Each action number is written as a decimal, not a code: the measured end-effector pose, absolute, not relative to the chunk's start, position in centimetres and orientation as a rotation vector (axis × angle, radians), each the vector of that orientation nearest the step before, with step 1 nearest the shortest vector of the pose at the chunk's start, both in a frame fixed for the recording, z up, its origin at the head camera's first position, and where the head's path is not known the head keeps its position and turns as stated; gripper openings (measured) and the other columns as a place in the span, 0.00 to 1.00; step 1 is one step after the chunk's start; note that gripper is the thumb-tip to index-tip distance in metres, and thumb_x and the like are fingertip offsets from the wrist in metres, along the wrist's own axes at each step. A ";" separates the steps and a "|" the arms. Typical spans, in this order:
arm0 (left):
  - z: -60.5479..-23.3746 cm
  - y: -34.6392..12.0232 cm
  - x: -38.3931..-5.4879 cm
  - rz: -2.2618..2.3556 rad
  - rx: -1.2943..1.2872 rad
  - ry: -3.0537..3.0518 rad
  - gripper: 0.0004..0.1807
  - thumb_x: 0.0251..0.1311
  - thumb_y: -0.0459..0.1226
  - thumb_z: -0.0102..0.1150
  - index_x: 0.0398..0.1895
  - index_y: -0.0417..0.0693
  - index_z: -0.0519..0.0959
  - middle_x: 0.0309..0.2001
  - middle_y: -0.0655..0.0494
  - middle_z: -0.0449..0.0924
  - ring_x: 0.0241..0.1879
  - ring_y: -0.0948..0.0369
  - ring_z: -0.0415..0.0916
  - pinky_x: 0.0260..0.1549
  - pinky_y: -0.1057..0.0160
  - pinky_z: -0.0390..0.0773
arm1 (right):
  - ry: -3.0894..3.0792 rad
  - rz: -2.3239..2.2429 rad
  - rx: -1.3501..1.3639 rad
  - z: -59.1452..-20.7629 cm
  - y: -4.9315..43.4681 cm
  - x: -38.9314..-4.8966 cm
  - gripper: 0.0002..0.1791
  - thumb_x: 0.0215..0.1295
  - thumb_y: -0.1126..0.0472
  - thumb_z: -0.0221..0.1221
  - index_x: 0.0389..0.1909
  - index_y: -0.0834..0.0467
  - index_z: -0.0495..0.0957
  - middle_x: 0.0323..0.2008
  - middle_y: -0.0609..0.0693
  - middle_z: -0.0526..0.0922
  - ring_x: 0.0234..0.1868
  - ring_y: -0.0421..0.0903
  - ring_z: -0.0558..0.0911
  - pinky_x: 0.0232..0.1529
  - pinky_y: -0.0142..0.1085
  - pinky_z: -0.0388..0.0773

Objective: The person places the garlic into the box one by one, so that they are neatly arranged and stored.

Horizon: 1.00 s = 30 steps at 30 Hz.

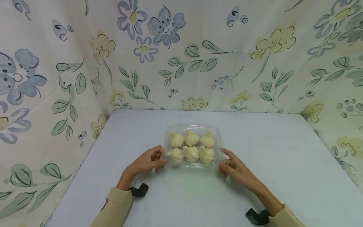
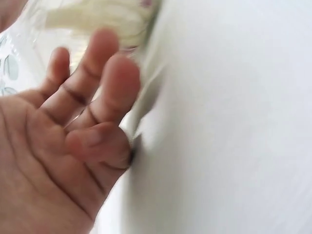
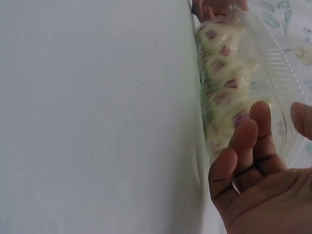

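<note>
A clear plastic box [image 1: 193,164] lies on the white table with garlic bulbs [image 1: 192,138] inside, in two rows of three. Purple marks show on the bulbs [image 3: 222,97] in the right wrist view. My left hand [image 1: 151,159] holds the box's left end, its fingers curled at the side and its thumb at the near corner. At the opposite end my right hand [image 1: 233,167] holds the box, index finger along the side and thumb by the near corner. Part of the box [image 2: 34,44] appears behind the left fingers in the left wrist view.
The white table [image 1: 269,142] extends on both sides of the box and in front of it. A flowered cloth [image 1: 198,63] hangs behind the table and down its sides. Dark straps [image 1: 139,190] circle both wrists below beige sleeves [image 1: 114,206].
</note>
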<state>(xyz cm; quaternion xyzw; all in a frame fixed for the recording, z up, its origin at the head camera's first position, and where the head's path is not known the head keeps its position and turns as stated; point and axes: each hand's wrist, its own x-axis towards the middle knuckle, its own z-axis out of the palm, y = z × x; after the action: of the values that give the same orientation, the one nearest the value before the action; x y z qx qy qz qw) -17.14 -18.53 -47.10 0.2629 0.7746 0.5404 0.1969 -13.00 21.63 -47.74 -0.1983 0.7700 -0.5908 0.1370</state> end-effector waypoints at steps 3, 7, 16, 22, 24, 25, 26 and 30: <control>-47.4 -18.1 -17.1 1.503 0.666 2.272 0.14 0.72 0.40 0.58 0.44 0.39 0.67 0.30 0.35 0.78 0.21 0.47 0.77 0.26 0.62 0.76 | 2.238 -1.751 -0.542 -47.8 21.5 -13.2 0.35 0.80 0.61 0.51 0.78 0.67 0.47 0.32 0.48 0.81 0.30 0.42 0.78 0.35 0.35 0.78; -47.6 -17.5 -17.1 1.540 0.567 2.354 0.18 0.71 0.42 0.60 0.52 0.39 0.66 0.30 0.41 0.78 0.21 0.49 0.77 0.24 0.64 0.74 | 2.247 -1.808 -0.467 -47.7 21.3 -13.4 0.35 0.80 0.60 0.51 0.78 0.68 0.49 0.31 0.46 0.81 0.28 0.41 0.78 0.35 0.34 0.78; -48.1 -15.9 -16.7 1.796 0.524 2.348 0.20 0.71 0.33 0.56 0.59 0.29 0.65 0.29 0.32 0.78 0.14 0.53 0.69 0.18 0.61 0.74 | 2.278 -1.900 -0.311 -47.7 20.8 -13.6 0.31 0.81 0.59 0.49 0.78 0.65 0.53 0.29 0.49 0.78 0.28 0.41 0.77 0.32 0.35 0.80; -48.4 -14.9 -16.5 1.884 0.412 2.455 0.13 0.67 0.32 0.58 0.49 0.34 0.71 0.26 0.35 0.79 0.15 0.62 0.68 0.17 0.68 0.69 | 2.366 -1.902 -0.223 -47.5 20.2 -13.5 0.28 0.80 0.60 0.49 0.76 0.64 0.59 0.28 0.55 0.77 0.25 0.41 0.76 0.31 0.34 0.78; -48.6 -14.7 -16.4 1.896 0.401 2.512 0.09 0.66 0.33 0.60 0.43 0.35 0.73 0.25 0.37 0.79 0.17 0.64 0.71 0.18 0.69 0.68 | 2.398 -1.898 -0.162 -47.3 19.9 -13.5 0.26 0.79 0.62 0.50 0.73 0.64 0.62 0.28 0.57 0.78 0.24 0.41 0.76 0.30 0.34 0.77; -48.6 -14.6 -16.3 1.901 0.400 2.540 0.08 0.65 0.32 0.60 0.41 0.36 0.74 0.24 0.38 0.79 0.18 0.65 0.71 0.19 0.69 0.67 | 2.407 -1.898 -0.130 -47.2 19.7 -13.5 0.25 0.78 0.62 0.51 0.72 0.64 0.63 0.28 0.57 0.79 0.24 0.40 0.76 0.30 0.34 0.77; -48.7 -14.4 -16.3 1.913 0.393 2.557 0.07 0.65 0.32 0.59 0.40 0.36 0.74 0.23 0.38 0.79 0.18 0.65 0.70 0.19 0.70 0.66 | 2.414 -1.896 -0.094 -47.1 19.5 -13.5 0.24 0.77 0.63 0.51 0.71 0.63 0.65 0.28 0.57 0.79 0.24 0.40 0.76 0.30 0.34 0.77; -48.8 -13.8 -16.2 2.034 0.278 2.504 0.03 0.63 0.28 0.56 0.38 0.36 0.73 0.19 0.45 0.76 0.15 0.69 0.63 0.18 0.70 0.64 | 2.418 -1.886 0.008 -46.8 19.0 -13.5 0.23 0.75 0.65 0.52 0.68 0.62 0.67 0.27 0.55 0.82 0.23 0.40 0.76 0.29 0.34 0.78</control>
<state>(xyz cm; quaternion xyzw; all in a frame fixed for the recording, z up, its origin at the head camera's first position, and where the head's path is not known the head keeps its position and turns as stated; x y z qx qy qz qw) -16.25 -13.76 -48.81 0.0859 0.7724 0.6274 -0.0479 -13.50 18.97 -46.78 0.0025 0.7880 -0.6145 0.0375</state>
